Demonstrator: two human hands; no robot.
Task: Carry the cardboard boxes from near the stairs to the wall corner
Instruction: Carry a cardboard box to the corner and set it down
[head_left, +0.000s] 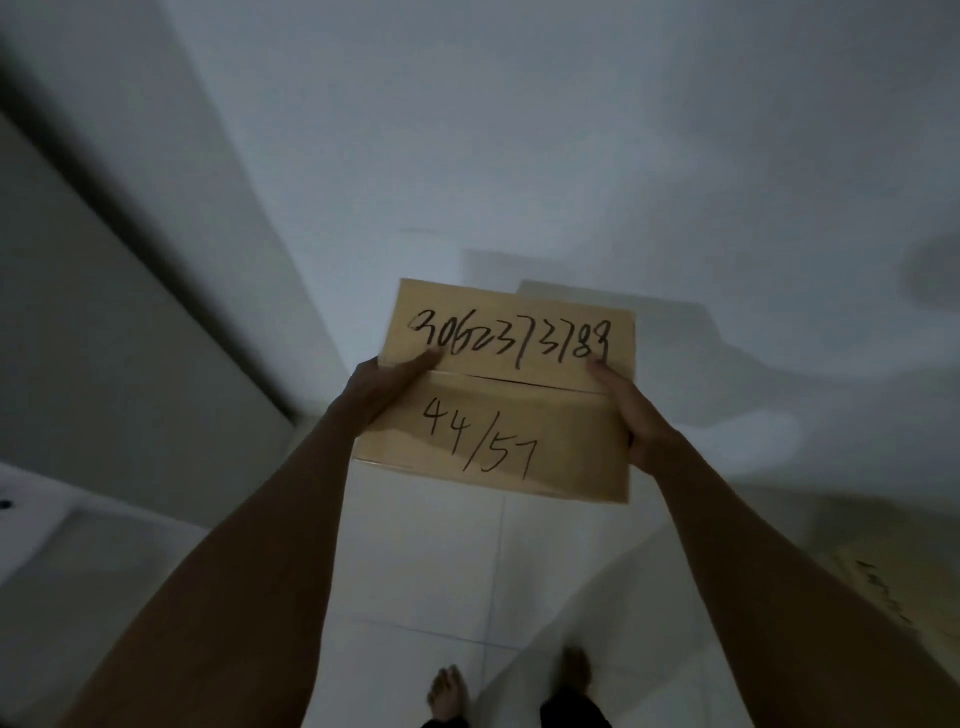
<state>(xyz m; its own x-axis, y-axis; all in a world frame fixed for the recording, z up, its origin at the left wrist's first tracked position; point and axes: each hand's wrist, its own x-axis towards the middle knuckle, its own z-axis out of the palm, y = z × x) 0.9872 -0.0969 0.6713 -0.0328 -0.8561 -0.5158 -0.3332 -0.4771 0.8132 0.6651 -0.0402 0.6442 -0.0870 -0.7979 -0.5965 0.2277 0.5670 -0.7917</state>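
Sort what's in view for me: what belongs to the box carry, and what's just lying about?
Job:
- cardboard box, marked 44/57, held off the floor
- left hand on its left edge
- right hand on its right edge

Lying about:
- blurred cardboard piece, lower right
- white fixture, far left

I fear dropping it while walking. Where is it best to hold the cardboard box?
Probably at its two short side edges, as now: left hand from the left, right hand from the right, thumbs on top. The cardboard box is flat and wide, so an opposing grip keeps it level.
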